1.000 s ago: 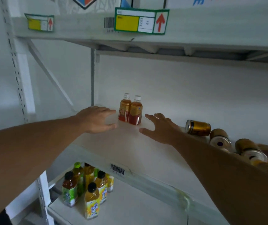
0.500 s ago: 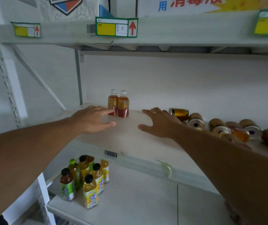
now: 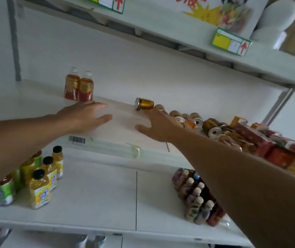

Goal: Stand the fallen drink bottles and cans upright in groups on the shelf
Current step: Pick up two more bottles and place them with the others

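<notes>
Reaching over the middle shelf point(image 3: 121, 122), the left hand point(image 3: 84, 116) lies palm down with its fingers spread flat and nothing in its grasp, its fingertips just in front of the two upright tea bottles point(image 3: 79, 85) that stand side by side at the back of that shelf. The right hand point(image 3: 158, 125) is likewise open and empty, fingers stretched out above the shelf's bare board, its fingertips close to the gold can point(image 3: 144, 103) lying on its side near the shelf's back wall. Past that can, further along the shelf to the right, a row of fallen cans point(image 3: 196, 120) lies tumbled, their ends facing forward, and beyond them a heap of drink cartons point(image 3: 268, 145). Below the shelf, juice bottles point(image 3: 41, 178) stand upright at the left and a cluster of small capped bottles point(image 3: 196, 196) at the right.
</notes>
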A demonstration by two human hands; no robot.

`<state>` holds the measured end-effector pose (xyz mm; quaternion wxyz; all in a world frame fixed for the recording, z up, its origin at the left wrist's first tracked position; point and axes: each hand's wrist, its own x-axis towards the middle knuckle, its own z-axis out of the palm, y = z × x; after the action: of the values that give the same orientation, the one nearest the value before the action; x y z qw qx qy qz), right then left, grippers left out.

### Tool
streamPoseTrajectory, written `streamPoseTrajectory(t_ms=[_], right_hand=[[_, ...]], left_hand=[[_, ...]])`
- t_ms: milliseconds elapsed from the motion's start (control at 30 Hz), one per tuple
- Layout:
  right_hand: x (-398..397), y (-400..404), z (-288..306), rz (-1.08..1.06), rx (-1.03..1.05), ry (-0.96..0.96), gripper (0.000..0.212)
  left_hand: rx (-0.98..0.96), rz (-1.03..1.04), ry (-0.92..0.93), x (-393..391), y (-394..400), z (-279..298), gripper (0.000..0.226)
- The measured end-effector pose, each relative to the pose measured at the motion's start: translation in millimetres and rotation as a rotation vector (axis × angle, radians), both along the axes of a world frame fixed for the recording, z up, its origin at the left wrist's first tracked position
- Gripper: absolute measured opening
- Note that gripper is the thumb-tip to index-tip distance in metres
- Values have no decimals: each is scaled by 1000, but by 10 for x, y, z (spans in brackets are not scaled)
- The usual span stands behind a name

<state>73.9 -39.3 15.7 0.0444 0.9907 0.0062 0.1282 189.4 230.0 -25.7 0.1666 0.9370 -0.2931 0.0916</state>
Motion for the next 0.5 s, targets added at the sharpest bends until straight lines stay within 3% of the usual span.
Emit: streamPoseTrajectory(t_ms=[233, 400, 500], right_hand=[[-652, -643, 120, -96, 83, -11, 51], [-1331, -1415, 122, -210, 118, -49, 78], [-1641, -1904, 108, -275, 117, -56, 76]], left_hand=[[74, -67, -28, -247, -465, 238, 108], [58, -103, -77, -526, -1107, 415, 121], [66, -116, -99, -740, -1517, 505, 103]])
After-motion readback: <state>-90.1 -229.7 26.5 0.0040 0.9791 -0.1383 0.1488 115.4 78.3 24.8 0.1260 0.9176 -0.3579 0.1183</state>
